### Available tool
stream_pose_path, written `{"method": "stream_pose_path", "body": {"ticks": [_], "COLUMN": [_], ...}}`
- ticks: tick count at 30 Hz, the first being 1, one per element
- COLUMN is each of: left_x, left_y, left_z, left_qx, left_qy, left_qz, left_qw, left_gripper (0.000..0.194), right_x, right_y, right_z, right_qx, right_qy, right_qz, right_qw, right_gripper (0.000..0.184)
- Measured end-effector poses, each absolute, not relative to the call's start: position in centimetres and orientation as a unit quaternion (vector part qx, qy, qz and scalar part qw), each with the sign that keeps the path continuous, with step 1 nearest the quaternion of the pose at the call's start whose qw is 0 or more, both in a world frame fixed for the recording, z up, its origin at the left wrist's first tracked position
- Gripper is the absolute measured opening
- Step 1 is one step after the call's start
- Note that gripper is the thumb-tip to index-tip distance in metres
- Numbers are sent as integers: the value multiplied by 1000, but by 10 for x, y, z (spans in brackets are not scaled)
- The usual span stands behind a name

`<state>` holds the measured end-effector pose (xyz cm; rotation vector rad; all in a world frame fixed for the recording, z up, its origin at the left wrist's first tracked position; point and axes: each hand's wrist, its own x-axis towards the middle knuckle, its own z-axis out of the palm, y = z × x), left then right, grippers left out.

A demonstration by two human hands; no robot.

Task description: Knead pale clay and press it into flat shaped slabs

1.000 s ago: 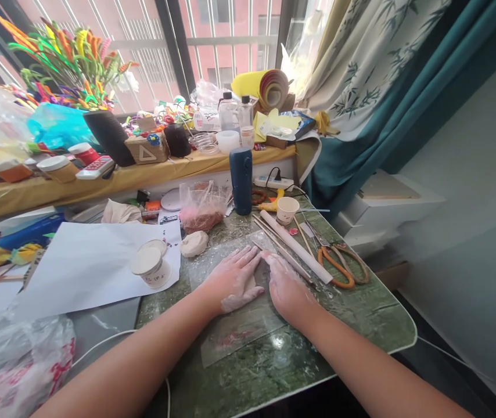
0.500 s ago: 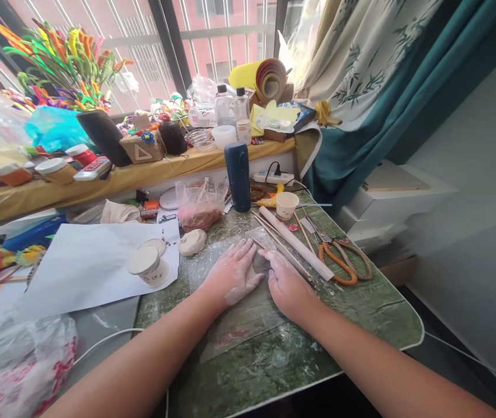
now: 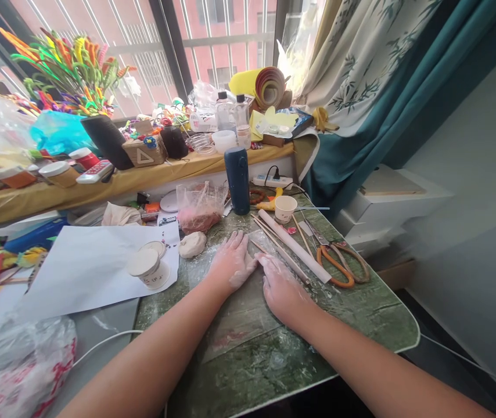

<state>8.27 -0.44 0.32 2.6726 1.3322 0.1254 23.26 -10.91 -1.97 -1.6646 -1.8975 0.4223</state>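
My left hand (image 3: 233, 261) lies palm down on a clear plastic sheet (image 3: 234, 325), its powdery fingers stretched forward. Whatever is under its palm is hidden. Close beside it, my right hand (image 3: 280, 284) is white with powder too, its fingers bent together toward the left thumb. What those fingers hold, if anything, is out of sight. A thin stick (image 3: 258, 246) runs close to the right fingertips. Beyond the left hand rests a lump of pale dough-like clay (image 3: 193, 245). A pale rolling pin (image 3: 294, 245) lies to the right, among several thin sticks.
Scissors (image 3: 337, 264) with orange and brown handles lie at the right. A paper cup (image 3: 285, 208), a blue bottle (image 3: 237, 180) and a bag of pink material (image 3: 200, 212) stand behind. White paper (image 3: 91, 261) with lidded cups (image 3: 147, 267) is at the left.
My left hand has slid forward a little on the sheet, fingers still flat. My right hand has shifted slightly left, keeping close to the left thumb.
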Motion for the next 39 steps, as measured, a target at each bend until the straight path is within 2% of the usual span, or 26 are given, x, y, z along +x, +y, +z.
{"method": "stream_pose_path", "body": {"ticks": [12, 26, 31, 34, 37, 39], "left_x": [90, 94, 78, 63, 54, 53], "left_y": [38, 73, 70, 70, 66, 62], "left_z": [-5, -4, 17, 25, 24, 22], "left_qx": [874, 863, 854, 854, 878, 879], "left_qy": [478, 486, 479, 481, 458, 464], "left_qz": [46, 124, 161, 147, 93, 68], "left_qw": [71, 70, 123, 133, 106, 85], "left_gripper": [81, 66, 62, 71, 96, 98], "right_x": [233, 236, 237, 238, 238, 238], "right_y": [-108, -107, -107, -107, -108, -108], "right_z": [-14, -15, -9, -8, -6, -5], "right_qx": [-621, -603, -606, -602, -600, -600], "right_qy": [-717, -709, -696, -699, -700, -699], "right_qz": [172, 205, 220, 225, 223, 223], "right_qw": [267, 303, 315, 315, 318, 320], "right_gripper": [63, 61, 57, 55, 53, 52]}}
